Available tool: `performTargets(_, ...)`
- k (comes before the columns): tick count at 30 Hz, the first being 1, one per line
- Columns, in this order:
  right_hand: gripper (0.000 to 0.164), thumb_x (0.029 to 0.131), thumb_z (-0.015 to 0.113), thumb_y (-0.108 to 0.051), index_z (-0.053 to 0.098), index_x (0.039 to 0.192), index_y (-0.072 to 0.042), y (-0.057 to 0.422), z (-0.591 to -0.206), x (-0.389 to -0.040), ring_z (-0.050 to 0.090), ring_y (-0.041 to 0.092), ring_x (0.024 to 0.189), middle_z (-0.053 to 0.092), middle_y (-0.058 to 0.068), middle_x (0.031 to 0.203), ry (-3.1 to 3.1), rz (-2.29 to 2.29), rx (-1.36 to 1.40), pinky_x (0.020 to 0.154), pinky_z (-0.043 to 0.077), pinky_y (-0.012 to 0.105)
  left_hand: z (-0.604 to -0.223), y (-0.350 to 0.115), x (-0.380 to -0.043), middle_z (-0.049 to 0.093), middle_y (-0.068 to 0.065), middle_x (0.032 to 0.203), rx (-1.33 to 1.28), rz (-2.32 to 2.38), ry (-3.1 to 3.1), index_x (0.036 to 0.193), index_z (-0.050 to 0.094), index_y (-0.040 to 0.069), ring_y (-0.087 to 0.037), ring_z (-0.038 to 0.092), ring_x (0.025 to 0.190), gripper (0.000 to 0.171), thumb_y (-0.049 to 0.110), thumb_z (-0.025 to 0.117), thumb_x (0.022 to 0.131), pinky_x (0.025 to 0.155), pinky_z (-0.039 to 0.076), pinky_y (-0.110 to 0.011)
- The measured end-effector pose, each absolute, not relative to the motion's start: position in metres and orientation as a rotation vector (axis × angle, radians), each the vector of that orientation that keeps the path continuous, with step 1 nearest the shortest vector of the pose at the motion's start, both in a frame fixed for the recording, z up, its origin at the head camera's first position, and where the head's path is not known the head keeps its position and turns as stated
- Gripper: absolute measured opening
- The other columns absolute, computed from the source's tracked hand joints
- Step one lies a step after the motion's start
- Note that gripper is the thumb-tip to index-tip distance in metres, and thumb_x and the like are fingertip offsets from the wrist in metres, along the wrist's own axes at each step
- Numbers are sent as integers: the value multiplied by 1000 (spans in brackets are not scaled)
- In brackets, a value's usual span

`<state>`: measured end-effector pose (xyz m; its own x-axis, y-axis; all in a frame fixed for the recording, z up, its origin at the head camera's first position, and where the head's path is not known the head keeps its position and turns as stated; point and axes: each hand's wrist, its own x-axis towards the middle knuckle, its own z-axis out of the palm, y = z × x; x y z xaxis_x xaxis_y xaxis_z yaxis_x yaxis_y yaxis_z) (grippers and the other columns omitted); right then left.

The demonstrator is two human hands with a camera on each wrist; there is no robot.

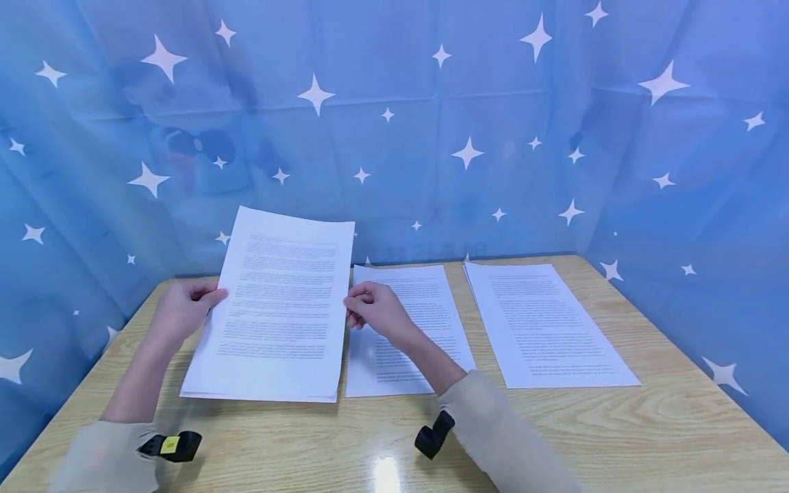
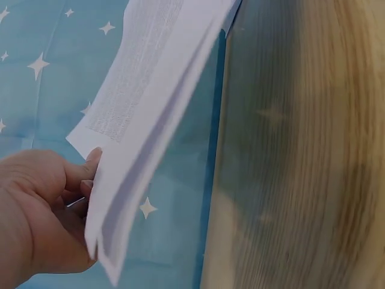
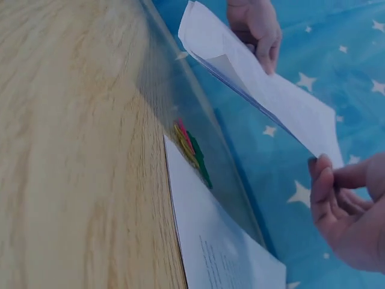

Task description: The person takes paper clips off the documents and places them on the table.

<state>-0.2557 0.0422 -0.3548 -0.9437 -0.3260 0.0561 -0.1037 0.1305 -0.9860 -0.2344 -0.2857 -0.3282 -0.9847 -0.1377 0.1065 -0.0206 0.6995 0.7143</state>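
My left hand (image 1: 183, 309) and right hand (image 1: 380, 309) pinch the two side edges of a stack of printed sheets (image 1: 274, 308). The stack is raised at a slant over the left part of the table, its printed face turned to me. In the left wrist view, the left hand's thumb (image 2: 90, 165) lies on the front of the paper and the lower sheets (image 2: 117, 241) fan apart. From the right wrist, the right fingers (image 3: 328, 183) show at one corner of the stack. Behind the right hand lies another printed sheet (image 1: 425, 301) on the wood.
A third set of printed sheets (image 1: 555, 329) lies at the right of the wooden table (image 1: 277, 445). Small pink, yellow and green pieces (image 3: 191, 150) lie near the table edge, hidden in the head view. A blue star-patterned curtain (image 1: 394, 123) hangs behind.
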Motion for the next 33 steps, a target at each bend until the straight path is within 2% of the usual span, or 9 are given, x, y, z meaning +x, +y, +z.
performTargets(7, 12, 98, 66, -9, 66, 102, 2, 27, -362, -263, 64, 16, 62, 70, 13, 79, 2254, -1893, -313, 61, 55, 27, -329, -299, -234, 63, -19, 95, 114, -1097, -2783, 117, 65, -12, -29, 54, 83, 35, 21, 58, 104, 62, 41, -31)
performTargets(11, 11, 96, 68, -8, 68, 101, 2, 16, -367, -265, 66, 17, 63, 71, 11, 78, 2280, -1866, -272, 66, 58, 32, -331, -304, -231, 62, -20, 96, 136, -1066, -2805, 114, 65, -12, -30, 54, 83, 32, 17, 59, 103, 64, 41, -32)
performTargets(15, 10, 95, 70, -7, 68, 99, 1, 3, -370, -265, 69, 21, 69, 71, 9, 78, 2299, -1852, -249, 70, 60, 35, -333, -311, -230, 61, -24, 101, 177, -1060, -2841, 119, 62, -14, -33, 54, 88, 35, 17, 57, 104, 68, 41, -36)
performTargets(23, 6, 94, 70, -7, 69, 93, -1, -18, -379, -265, 68, 17, 66, 71, 7, 75, 2366, -1739, -255, 63, 58, 30, -340, -325, -230, 56, -32, 111, 277, -1054, -2917, 126, 55, -18, -42, 51, 96, 41, 16, 55, 104, 77, 43, -46)
performTargets(28, 6, 95, 69, -6, 70, 93, 0, -27, -382, -265, 66, 13, 59, 70, 6, 71, 2344, -1693, -235, 57, 56, 24, -348, -331, -233, 57, -30, 106, 298, -1055, -2949, 124, 55, -19, -39, 53, 93, 40, 14, 55, 103, 75, 44, -43)
performTargets(33, 11, 95, 68, -5, 73, 86, 0, -33, -386, -267, 63, 11, 55, 69, 6, 67, 2373, -1628, -235, 52, 53, 21, -356, -337, -239, 59, -28, 103, 357, -1093, -2984, 126, 55, -18, -36, 55, 90, 41, 16, 55, 104, 73, 45, -40)
